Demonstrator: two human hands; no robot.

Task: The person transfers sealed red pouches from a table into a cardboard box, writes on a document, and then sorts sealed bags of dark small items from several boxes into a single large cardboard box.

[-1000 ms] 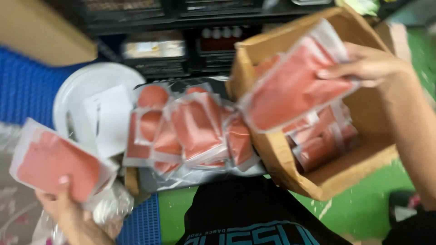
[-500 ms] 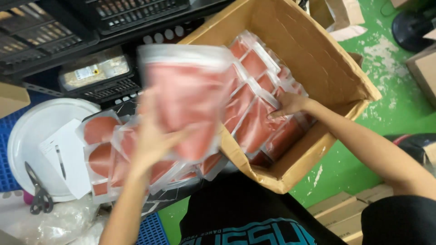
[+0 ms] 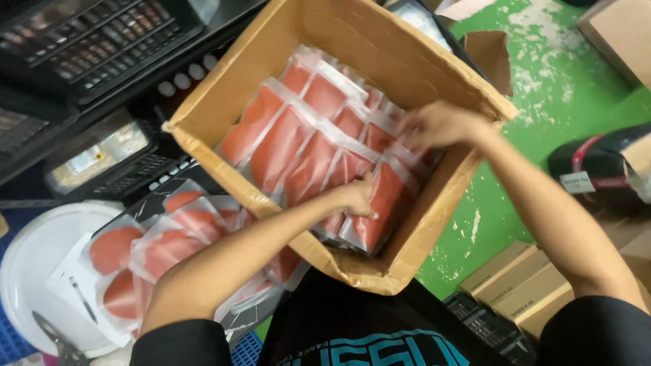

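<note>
Inside the open brown cardboard box (image 3: 407,74), my left hand (image 3: 356,196) pinches a slick, floppy clear-plastic pouch of orange-red slices (image 3: 380,203) by its edge. My right hand (image 3: 441,125), fingers curled, presses pouches at the box's far wall; grip unclear.

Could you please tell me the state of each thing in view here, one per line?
Cardboard box: open, flaps up, tilted.
Pouches in the box: sealed, packed in rows.
Pouches outside the box: sealed, piled loosely.
Left hand: pressing on a boxed pouch.
Right hand: reaching among the boxed pouches.
White round lid: lying flat.
</note>
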